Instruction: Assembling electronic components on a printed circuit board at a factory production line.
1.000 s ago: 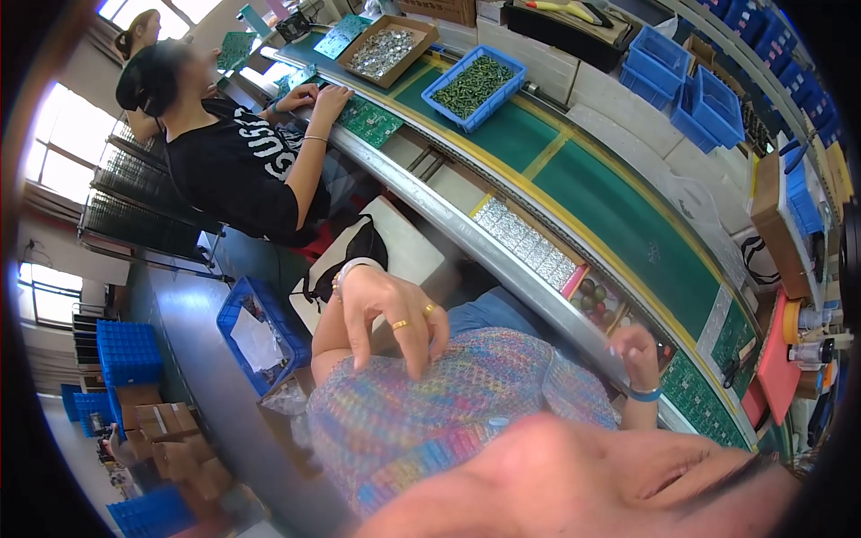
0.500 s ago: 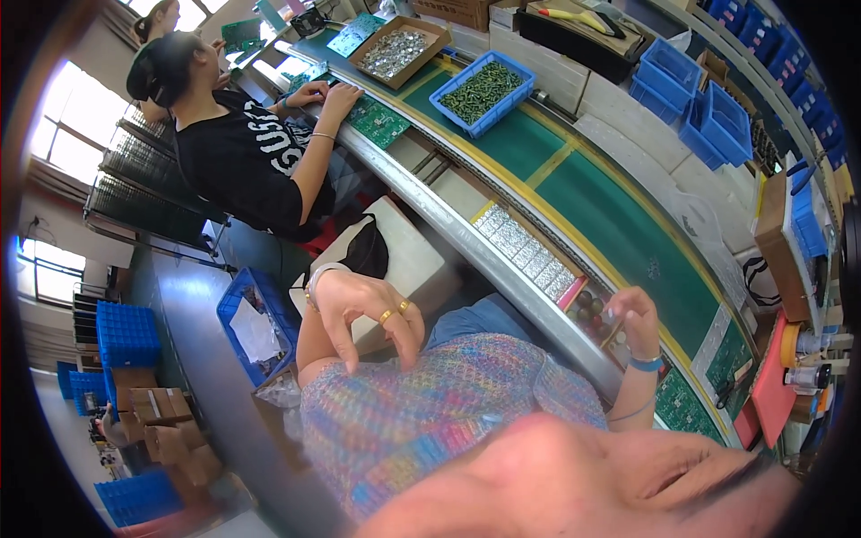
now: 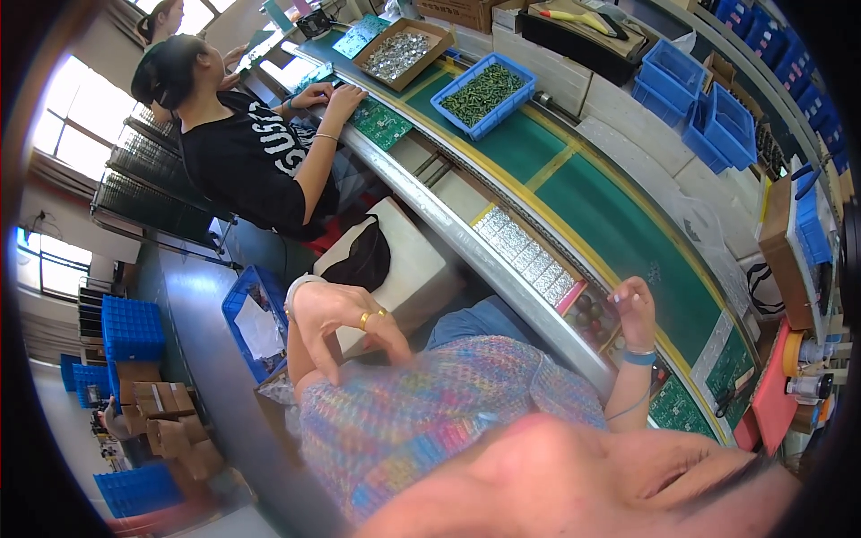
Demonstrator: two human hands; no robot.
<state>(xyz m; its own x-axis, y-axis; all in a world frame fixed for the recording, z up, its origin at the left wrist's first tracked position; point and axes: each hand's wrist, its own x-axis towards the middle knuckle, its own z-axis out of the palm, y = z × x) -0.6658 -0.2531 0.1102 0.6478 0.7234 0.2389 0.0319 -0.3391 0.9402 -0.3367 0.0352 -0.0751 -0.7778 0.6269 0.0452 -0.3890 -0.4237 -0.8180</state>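
Note:
My left hand [image 3: 345, 325], with gold rings and a pale wristband, hangs over the front of the multicoloured knit top [image 3: 448, 394]. Its thumb and fingers point down and stand apart, with nothing seen between them. My right hand [image 3: 635, 312], a blue band at its wrist, is raised at the belt's near edge. Its fingers curl in toward the thumb; whether they pinch something small is hidden. Beside it lie a compartment of dark round pieces [image 3: 587, 316] and a row of silver foil-like blocks [image 3: 525, 253]. Green circuit boards [image 3: 679, 405] lie past my right wrist.
The green conveyor belt [image 3: 619, 229] runs diagonally behind a metal rail [image 3: 475, 242]. On it stand a blue tray of small green parts [image 3: 484, 93] and a cardboard box of silvery parts [image 3: 399, 54]. A co-worker [image 3: 242, 143] handles a circuit board [image 3: 381, 124] at the left.
My left hand has shifted slightly left and down, its fingers blurred. My right hand has turned a little, and its fingers have curled closer together.

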